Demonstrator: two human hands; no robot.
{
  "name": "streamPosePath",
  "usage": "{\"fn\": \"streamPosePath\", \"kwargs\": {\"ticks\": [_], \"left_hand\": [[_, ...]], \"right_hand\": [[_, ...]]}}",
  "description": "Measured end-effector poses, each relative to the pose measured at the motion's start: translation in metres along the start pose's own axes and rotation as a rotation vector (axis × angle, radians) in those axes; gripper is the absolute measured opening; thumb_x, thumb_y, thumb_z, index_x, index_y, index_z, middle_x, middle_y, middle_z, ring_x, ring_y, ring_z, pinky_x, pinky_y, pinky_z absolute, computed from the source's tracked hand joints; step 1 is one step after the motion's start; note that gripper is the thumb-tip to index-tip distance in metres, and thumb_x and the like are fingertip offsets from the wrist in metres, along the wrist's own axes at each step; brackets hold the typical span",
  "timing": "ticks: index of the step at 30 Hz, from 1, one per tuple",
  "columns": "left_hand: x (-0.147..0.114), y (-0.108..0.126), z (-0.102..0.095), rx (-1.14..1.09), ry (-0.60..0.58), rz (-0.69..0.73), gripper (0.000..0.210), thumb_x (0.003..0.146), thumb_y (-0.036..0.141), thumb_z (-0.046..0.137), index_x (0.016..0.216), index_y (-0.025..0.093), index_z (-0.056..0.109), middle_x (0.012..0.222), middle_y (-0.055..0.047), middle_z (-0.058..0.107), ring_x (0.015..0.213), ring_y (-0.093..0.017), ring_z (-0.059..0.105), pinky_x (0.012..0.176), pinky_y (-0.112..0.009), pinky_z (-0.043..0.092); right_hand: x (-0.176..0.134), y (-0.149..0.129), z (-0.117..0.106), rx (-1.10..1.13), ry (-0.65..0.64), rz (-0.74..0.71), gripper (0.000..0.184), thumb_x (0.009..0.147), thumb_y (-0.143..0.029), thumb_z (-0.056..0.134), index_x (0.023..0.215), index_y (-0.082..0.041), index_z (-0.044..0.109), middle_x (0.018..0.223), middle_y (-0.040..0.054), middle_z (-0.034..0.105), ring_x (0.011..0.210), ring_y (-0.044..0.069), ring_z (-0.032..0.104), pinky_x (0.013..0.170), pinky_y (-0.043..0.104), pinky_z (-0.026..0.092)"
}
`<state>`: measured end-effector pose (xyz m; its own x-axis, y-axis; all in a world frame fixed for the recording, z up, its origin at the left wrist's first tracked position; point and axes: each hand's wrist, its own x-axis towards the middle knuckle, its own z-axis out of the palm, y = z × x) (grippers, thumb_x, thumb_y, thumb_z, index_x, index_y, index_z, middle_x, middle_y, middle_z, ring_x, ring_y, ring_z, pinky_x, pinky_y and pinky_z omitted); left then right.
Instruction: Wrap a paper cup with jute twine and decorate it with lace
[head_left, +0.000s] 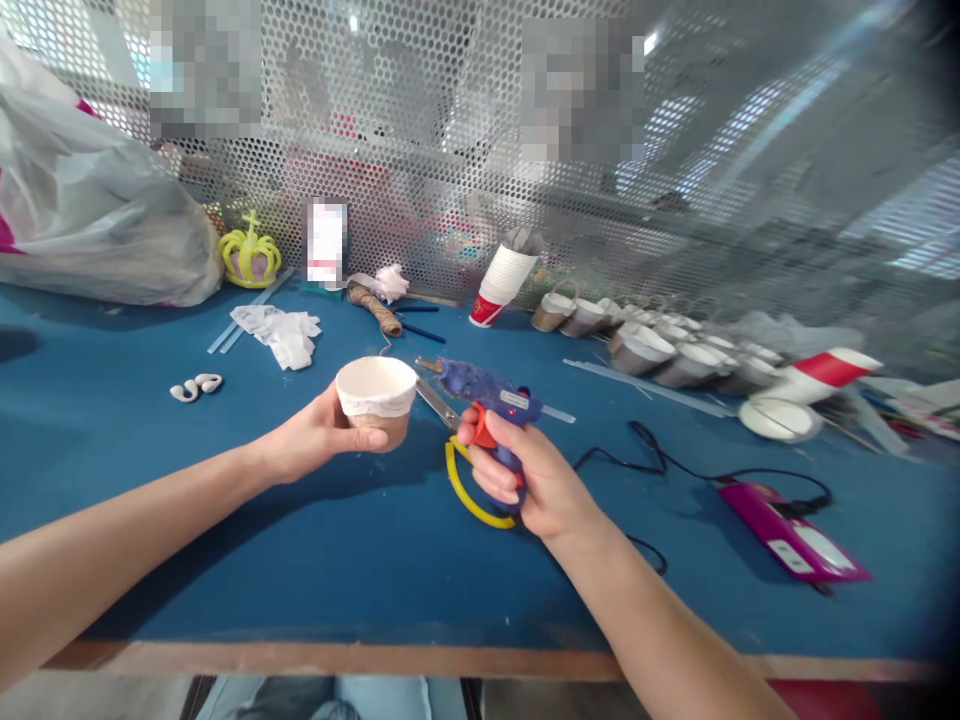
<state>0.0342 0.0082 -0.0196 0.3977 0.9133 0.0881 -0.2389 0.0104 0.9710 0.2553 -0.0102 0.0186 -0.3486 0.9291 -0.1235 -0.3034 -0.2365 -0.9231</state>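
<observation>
My left hand (330, 435) is closed around a paper cup (375, 410), white inside, with a lace band below the rim and a brown lower wall. In my right hand (517, 470) is a blue hot glue gun (487, 388), its fingers wrapped round the handle and one on the orange trigger. The nozzle points left, close to the cup's rim but apart from it. A clear glue stick (559, 414) sticks out of the gun's back. Scissors with yellow handles (469, 497) lie on the table beneath the gun, partly hidden by my right hand.
A purple power strip (795, 535) with a black cable lies at right. Several wrapped cups (675, 350) and a stack of paper cups (504, 280) stand behind. A twine bundle (375, 308), white lace (281, 333), earbuds (196, 387), a yellow crown (250, 255) and a plastic bag (97, 200) lie left.
</observation>
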Motion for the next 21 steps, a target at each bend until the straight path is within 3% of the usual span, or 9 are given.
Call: {"fn": "streamPosePath", "kwargs": {"ticks": [4, 7, 10, 16, 21], "left_hand": [[0.000, -0.001, 0.003, -0.132, -0.091, -0.014, 0.059, 0.061, 0.030, 0.078, 0.112, 0.015, 0.053, 0.104, -0.009, 0.062, 0.097, -0.022, 0.056, 0.088, -0.036, 0.042], [-0.001, -0.002, 0.005, -0.164, -0.098, -0.012, 0.057, 0.062, 0.030, 0.078, 0.111, 0.015, 0.054, 0.103, -0.009, 0.062, 0.095, -0.021, 0.056, 0.087, -0.035, 0.042], [-0.002, -0.003, 0.007, -0.134, -0.051, 0.004, 0.060, 0.060, 0.030, 0.079, 0.112, 0.015, 0.053, 0.107, -0.009, 0.061, 0.097, -0.022, 0.055, 0.085, -0.034, 0.042], [-0.002, -0.005, 0.011, 0.052, 0.092, 0.077, 0.062, 0.058, 0.032, 0.080, 0.109, 0.013, 0.049, 0.116, -0.013, 0.056, 0.109, -0.028, 0.049, 0.088, -0.037, 0.043], [-0.002, -0.004, 0.011, 0.170, 0.147, 0.114, 0.067, 0.058, 0.029, 0.078, 0.113, 0.016, 0.040, 0.117, -0.013, 0.054, 0.110, -0.028, 0.052, 0.089, -0.040, 0.046]], "right_hand": [[-0.001, 0.007, 0.004, 0.045, -0.007, 0.021, 0.023, 0.068, -0.035, 0.073, 0.077, -0.016, 0.063, 0.054, -0.0042, 0.058, 0.032, 0.001, 0.031, 0.028, 0.014, 0.020], [-0.001, 0.013, 0.008, 0.042, 0.006, 0.005, 0.022, 0.071, -0.035, 0.070, 0.082, -0.017, 0.061, 0.043, -0.0075, 0.049, 0.031, 0.003, 0.031, 0.029, 0.015, 0.022], [-0.002, 0.017, 0.011, 0.019, 0.033, -0.024, 0.023, 0.073, -0.037, 0.069, 0.083, -0.018, 0.060, 0.041, -0.0082, 0.047, 0.031, 0.004, 0.034, 0.030, 0.016, 0.024], [-0.003, 0.023, 0.018, -0.022, 0.075, -0.068, 0.027, 0.071, -0.040, 0.069, 0.081, -0.016, 0.060, 0.060, -0.0037, 0.061, 0.030, 0.002, 0.037, 0.031, 0.018, 0.025], [-0.005, 0.022, 0.017, -0.179, 0.111, -0.091, 0.028, 0.075, -0.042, 0.065, 0.084, -0.017, 0.057, 0.041, -0.0071, 0.051, 0.031, 0.006, 0.037, 0.033, 0.020, 0.028]]}}
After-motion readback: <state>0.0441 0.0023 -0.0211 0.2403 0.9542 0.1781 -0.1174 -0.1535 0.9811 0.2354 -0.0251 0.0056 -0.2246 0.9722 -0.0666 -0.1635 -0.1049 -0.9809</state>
